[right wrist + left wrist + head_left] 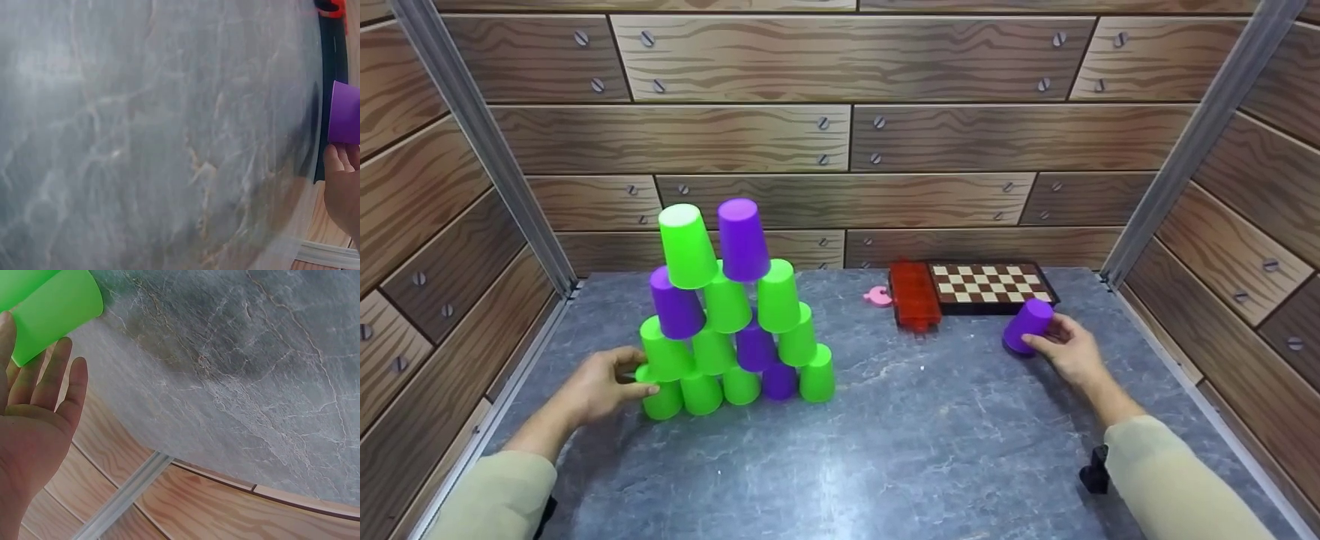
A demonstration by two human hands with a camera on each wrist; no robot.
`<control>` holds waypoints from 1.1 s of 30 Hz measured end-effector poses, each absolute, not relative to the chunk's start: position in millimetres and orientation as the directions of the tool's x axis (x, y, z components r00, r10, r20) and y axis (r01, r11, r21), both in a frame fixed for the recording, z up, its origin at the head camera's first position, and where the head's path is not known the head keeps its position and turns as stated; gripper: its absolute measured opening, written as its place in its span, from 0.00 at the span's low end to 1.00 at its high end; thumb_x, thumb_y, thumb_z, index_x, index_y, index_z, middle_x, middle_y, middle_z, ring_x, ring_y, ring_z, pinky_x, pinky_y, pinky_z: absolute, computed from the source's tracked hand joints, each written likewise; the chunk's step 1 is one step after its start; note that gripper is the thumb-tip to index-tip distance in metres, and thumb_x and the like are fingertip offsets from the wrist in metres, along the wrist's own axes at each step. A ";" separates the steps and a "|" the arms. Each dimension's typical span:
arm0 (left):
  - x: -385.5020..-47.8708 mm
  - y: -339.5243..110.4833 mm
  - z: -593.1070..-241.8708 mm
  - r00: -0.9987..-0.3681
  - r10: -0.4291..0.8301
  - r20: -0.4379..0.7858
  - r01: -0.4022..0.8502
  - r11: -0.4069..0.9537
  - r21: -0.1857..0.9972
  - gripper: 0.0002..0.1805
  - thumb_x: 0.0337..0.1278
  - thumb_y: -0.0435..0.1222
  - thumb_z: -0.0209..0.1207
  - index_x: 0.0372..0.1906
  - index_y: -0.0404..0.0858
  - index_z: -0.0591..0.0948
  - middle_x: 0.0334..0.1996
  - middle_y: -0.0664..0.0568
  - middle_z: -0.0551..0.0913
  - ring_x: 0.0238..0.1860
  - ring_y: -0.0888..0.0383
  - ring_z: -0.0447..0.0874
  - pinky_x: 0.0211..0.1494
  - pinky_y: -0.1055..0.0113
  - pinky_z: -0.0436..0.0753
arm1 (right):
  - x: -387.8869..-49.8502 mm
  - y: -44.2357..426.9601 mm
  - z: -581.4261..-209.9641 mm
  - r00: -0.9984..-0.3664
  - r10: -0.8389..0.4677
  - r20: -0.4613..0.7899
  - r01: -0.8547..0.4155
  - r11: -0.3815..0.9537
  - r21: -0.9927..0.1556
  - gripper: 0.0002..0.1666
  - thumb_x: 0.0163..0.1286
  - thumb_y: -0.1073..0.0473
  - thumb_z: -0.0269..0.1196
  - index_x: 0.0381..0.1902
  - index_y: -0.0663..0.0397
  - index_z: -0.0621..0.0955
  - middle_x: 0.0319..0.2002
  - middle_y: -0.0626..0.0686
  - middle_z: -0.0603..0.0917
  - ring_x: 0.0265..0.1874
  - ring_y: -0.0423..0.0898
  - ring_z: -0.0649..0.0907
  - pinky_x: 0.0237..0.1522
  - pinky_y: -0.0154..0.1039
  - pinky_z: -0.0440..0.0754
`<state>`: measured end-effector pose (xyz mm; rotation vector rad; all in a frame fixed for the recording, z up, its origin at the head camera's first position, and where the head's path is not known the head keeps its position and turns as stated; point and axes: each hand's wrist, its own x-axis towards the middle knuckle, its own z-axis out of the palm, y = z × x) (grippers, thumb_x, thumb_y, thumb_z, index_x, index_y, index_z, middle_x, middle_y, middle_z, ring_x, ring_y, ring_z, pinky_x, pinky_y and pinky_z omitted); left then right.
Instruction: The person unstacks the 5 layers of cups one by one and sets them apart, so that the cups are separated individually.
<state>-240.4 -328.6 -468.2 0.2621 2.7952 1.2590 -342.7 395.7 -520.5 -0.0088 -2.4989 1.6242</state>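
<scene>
Upside-down green and purple cups form a stepped stack at left in the head view, with a green cup (687,247) and a purple cup (743,241) side by side on top. The left hand (596,386) holds the leftmost bottom green cup (662,401) between thumb and fingers; in the left wrist view this hand (42,422) is beside a green cup (62,315). Far to the right, the right hand (1072,352) grips an upside-down purple cup (1028,325) by its side. The right wrist view shows that hand (344,191) at the purple cup (346,114).
Behind the purple cup at right lies a checkered board (990,285), with a red translucent box (915,295) at its left and a small pink object (878,296) beside that. Wood-patterned walls (780,139) enclose the grey marbled tabletop (900,465).
</scene>
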 end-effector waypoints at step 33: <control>-240.7 -328.0 -469.3 -0.984 0.178 0.009 0.122 0.636 0.762 0.28 0.60 0.34 0.76 0.59 0.23 0.80 0.56 0.30 0.84 0.59 0.30 0.84 0.60 0.44 0.87 | -337.9 404.3 -450.4 -0.985 -0.012 0.172 -0.155 0.505 -0.849 0.50 0.75 0.56 0.71 0.82 0.65 0.57 0.75 0.73 0.67 0.73 0.70 0.70 0.73 0.44 0.75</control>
